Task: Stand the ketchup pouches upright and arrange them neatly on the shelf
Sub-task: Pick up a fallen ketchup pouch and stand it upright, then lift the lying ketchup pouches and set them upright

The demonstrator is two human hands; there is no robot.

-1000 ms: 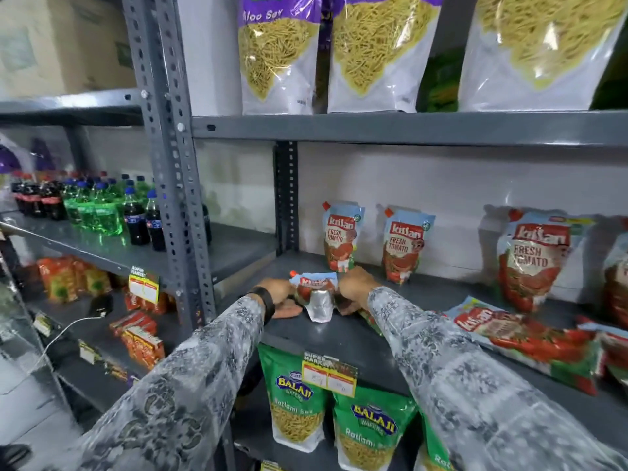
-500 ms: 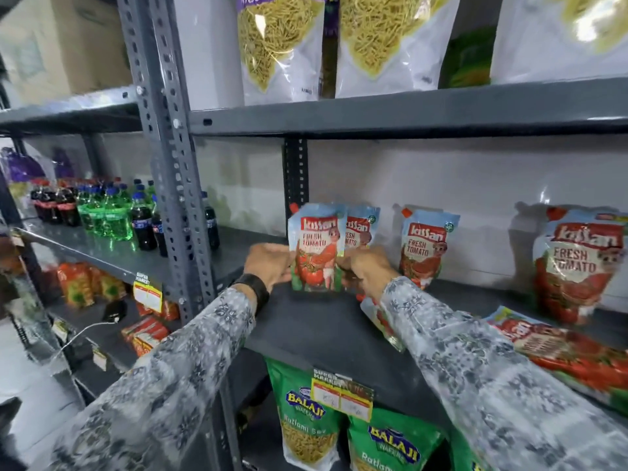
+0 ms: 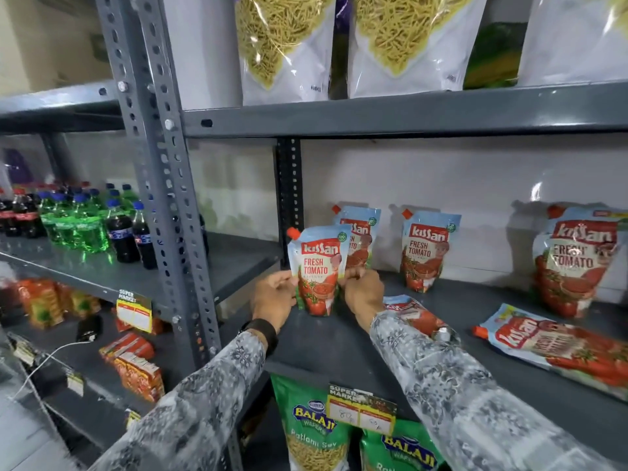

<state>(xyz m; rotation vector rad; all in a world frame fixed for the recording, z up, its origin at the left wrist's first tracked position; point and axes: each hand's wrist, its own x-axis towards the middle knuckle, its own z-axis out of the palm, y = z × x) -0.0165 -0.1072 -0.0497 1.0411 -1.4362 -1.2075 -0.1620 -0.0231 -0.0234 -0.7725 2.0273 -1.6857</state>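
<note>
A small ketchup pouch (image 3: 317, 270) stands upright on the grey shelf (image 3: 326, 345) near its left end. My left hand (image 3: 275, 297) grips its left edge and my right hand (image 3: 362, 294) its right edge. Two more small pouches stand against the back wall: one (image 3: 362, 237) right behind the held pouch, another (image 3: 426, 251) further right. A large pouch (image 3: 577, 260) stands at the far right. One small pouch (image 3: 416, 316) lies flat behind my right forearm, and a large pouch (image 3: 557, 348) lies flat at the right.
Grey perforated uprights (image 3: 163, 205) bound the shelf on the left. Soda bottles (image 3: 88, 222) fill the neighbouring shelf. Sev bags (image 3: 285, 45) stand on the shelf above, green Balaji bags (image 3: 314, 433) below, behind a price tag (image 3: 362, 411).
The pouch lay low on the shelf front one second ago. Both hands lifted it upright and it now stands on the shelf in front of the back-left pouch.
</note>
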